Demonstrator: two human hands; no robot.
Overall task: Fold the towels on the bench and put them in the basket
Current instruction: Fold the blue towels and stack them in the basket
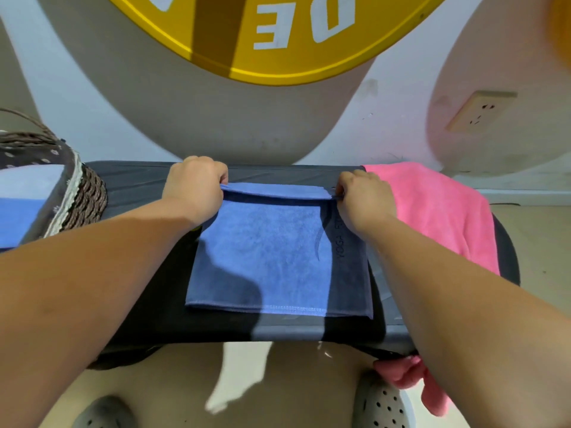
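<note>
A fold was in hand: the left hand (194, 183) and right hand (361, 196) each pinched a far corner of the blue towel (262, 251), which lay on the desk (139, 180) beneath both wrists. Next, probably, that lifted edge needs drawing back to the near hem, corners level. Under the right wrist the towel read "YOGA F…" and no more was legible. The basket (83, 193) stood left of the left hand.

White wall (398, 118), yellow round sign (278, 35), wall socket (480, 111), beige floor (540, 242)
</note>
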